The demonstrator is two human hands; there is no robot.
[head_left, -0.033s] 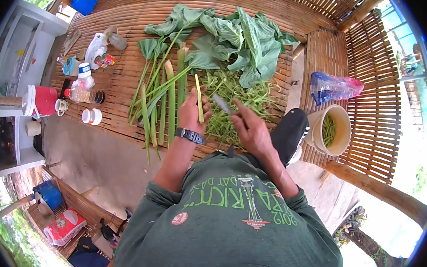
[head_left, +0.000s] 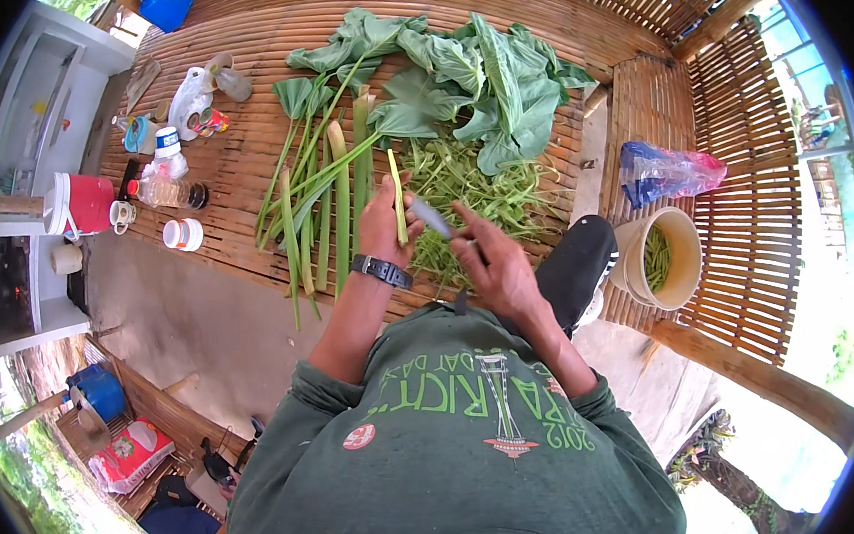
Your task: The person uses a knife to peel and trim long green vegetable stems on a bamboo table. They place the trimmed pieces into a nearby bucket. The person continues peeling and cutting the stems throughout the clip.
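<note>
A green stalk [head_left: 397, 197] stands nearly upright in the left hand [head_left: 384, 225], gripped near its lower end so that most of its length rises clear of the fingers and faces the blade. The right hand [head_left: 492, 262] is closed around the handle of a small knife [head_left: 431, 216], whose tip points toward the stalk and sits just beside it; whether the edge touches the skin cannot be told. A dark watch [head_left: 381, 270] sits on the left wrist.

Both hands work above a slatted bamboo platform [head_left: 259, 39]. More long stalks [head_left: 327, 210] lie side by side to the left of the held one, within easy reach of the holding hand. Straight ahead lies a loose heap of thin green strips [head_left: 481, 187], directly under and beyond the hands, where trimmings would fall. Behind that, big green leaves [head_left: 477, 77] are piled at the far side, out of the way.

To the right, a pale bucket [head_left: 637, 255] holding cut green pieces stands beside the person's dark-trousered knee [head_left: 577, 260], near the knife hand, with a clear plastic bag [head_left: 665, 170] beyond it. Bottles and small jars [head_left: 168, 182] cluster at the platform's left edge, well apart from the greens, near a red container [head_left: 89, 201].
</note>
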